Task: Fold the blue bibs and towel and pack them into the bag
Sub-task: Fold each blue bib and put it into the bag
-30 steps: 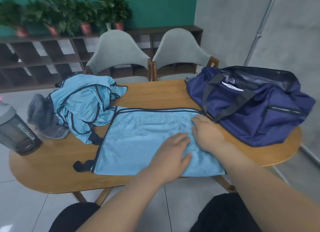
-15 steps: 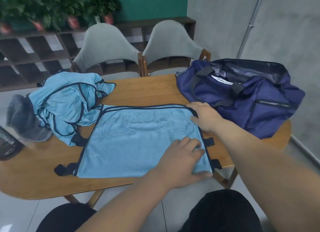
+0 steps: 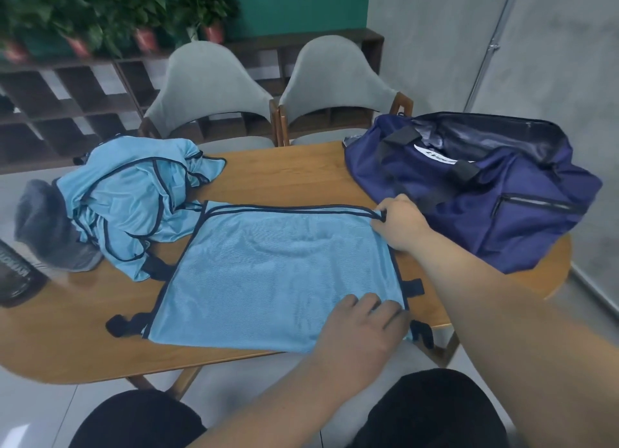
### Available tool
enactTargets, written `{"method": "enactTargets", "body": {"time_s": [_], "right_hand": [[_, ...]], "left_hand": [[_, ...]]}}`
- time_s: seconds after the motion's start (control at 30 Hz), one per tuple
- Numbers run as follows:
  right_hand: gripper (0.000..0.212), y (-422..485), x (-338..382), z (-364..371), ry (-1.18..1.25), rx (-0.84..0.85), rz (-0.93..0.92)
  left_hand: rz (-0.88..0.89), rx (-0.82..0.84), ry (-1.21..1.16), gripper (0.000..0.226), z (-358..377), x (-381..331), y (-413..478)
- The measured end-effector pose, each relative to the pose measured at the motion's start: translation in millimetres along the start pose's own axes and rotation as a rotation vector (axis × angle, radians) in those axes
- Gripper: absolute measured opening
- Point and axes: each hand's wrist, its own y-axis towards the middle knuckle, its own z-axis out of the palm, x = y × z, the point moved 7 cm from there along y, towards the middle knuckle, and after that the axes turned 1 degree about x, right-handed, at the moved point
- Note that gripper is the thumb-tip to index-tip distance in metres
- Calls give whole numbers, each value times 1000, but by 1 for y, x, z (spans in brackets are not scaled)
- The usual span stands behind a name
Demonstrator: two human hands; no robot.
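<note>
The right hand [image 3: 400, 225], arm stretched forward, pinches the far right corner of the bib [image 3: 278, 273] between curled fingers and thumb, the bag [image 3: 502, 206] just beyond its knuckles, while the left hand [image 3: 361, 327] lies palm-down, fingers nearly straight, pressing the near right corner, the cloth spreading flat leftward from both sets of fingertips.

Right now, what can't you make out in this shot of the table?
Head view only.
Inside the bag: its near wall and dark interior hide the contents.
Bottle: cut off by the left edge, lettering blurred.
Left hand: its back hides whether it grips or only presses the flat bib at the near corner.
Grey cloth: partly under the crumpled bibs.
</note>
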Motion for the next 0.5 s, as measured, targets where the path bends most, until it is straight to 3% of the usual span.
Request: {"method": "enactTargets", "body": {"time_s": [0.17,0.27,0.4,0.5], "right_hand": [[18,-4,6,-21,86,-54,32],[14,-7,7,-35,210,-54,99],[7,-17,18,-45,574,-49,191],[10,-20,40,-48,755,-38,233]], "left_hand": [[-158,-112,-275,47,-24,14,-5],[-298,-215,-481,32,-49,23,-6],[-508,-370,-709,24,-81,36,-11],[-743,-491,-812,19,-95,51,-25]]}}
